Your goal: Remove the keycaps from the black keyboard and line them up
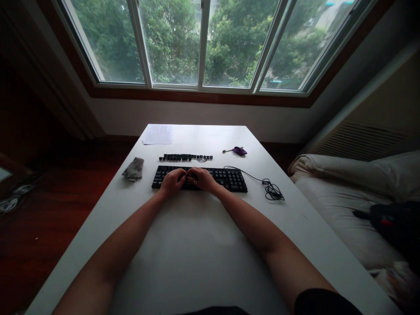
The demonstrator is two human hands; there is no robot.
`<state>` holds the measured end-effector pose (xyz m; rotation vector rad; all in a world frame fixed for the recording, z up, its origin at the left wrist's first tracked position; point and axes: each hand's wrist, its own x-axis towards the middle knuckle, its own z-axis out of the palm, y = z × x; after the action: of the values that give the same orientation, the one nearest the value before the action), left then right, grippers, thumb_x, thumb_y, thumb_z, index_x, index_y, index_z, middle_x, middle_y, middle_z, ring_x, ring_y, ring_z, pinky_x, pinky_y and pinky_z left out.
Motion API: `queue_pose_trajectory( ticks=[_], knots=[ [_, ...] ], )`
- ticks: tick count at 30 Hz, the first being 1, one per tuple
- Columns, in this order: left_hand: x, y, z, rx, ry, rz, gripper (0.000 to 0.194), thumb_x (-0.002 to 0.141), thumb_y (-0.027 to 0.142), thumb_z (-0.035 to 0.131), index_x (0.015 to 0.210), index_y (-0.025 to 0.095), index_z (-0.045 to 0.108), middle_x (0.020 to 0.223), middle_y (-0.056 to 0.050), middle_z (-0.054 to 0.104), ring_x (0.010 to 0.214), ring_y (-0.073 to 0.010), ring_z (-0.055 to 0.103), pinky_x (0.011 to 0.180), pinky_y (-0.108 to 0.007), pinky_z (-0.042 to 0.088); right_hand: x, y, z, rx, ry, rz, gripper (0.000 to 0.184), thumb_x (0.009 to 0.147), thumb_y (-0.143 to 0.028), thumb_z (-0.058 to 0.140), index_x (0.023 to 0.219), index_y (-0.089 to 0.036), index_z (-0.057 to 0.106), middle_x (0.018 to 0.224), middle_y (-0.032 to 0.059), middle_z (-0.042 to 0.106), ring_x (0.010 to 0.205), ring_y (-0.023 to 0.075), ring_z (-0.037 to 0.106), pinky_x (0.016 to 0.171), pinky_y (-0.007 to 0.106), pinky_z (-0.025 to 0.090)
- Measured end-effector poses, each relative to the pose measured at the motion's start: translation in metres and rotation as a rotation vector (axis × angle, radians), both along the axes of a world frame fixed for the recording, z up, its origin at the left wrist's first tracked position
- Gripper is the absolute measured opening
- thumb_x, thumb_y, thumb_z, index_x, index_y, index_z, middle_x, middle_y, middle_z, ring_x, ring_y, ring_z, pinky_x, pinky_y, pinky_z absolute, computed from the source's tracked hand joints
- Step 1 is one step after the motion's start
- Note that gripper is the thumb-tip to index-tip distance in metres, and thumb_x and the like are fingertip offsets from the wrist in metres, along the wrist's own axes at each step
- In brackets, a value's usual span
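Observation:
A black keyboard [229,179] lies on the white table, partly covered by my hands. My left hand [173,181] rests over its left-middle keys, fingers curled inward. Against it, my right hand [202,178] is also curled, and the fingertips of both meet above the keys. Whatever is between the fingers is too small or hidden to make out. Just behind the keyboard, loose black keycaps [179,157] stand in rows. A small roundish shiny piece [201,160] lies at their right end, its kind unclear.
A grey cloth [134,169] lies left of the keyboard. Behind right is a purple object [240,151] with a thin-handled brush-like tip. The coiled cable [274,190] sits at right. Paper [158,134] lies at the table's [197,245] far left. A padded seat [331,201] stands right.

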<state>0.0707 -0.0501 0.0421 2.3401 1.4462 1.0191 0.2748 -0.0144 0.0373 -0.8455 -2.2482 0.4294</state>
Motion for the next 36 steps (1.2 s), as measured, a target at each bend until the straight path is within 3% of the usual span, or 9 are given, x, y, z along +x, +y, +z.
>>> queue_pose_trajectory(
  ticks=[36],
  knots=[
    [-0.0006,0.0017,-0.0027,0.016,0.004,-0.013,0.015,0.091,0.024,0.053,0.102,0.021,0.063,0.097,-0.005,0.070,0.091,-0.0222,0.065,0.080,-0.033,0.048,-0.0007,0.0008,-0.0014,0.003,-0.005,-0.012,0.019,0.084,-0.020,0.067,0.103,-0.023,0.068,0.094,0.0027,0.069,0.083,0.0159,0.062,0.076,0.025,0.044]
  ],
)
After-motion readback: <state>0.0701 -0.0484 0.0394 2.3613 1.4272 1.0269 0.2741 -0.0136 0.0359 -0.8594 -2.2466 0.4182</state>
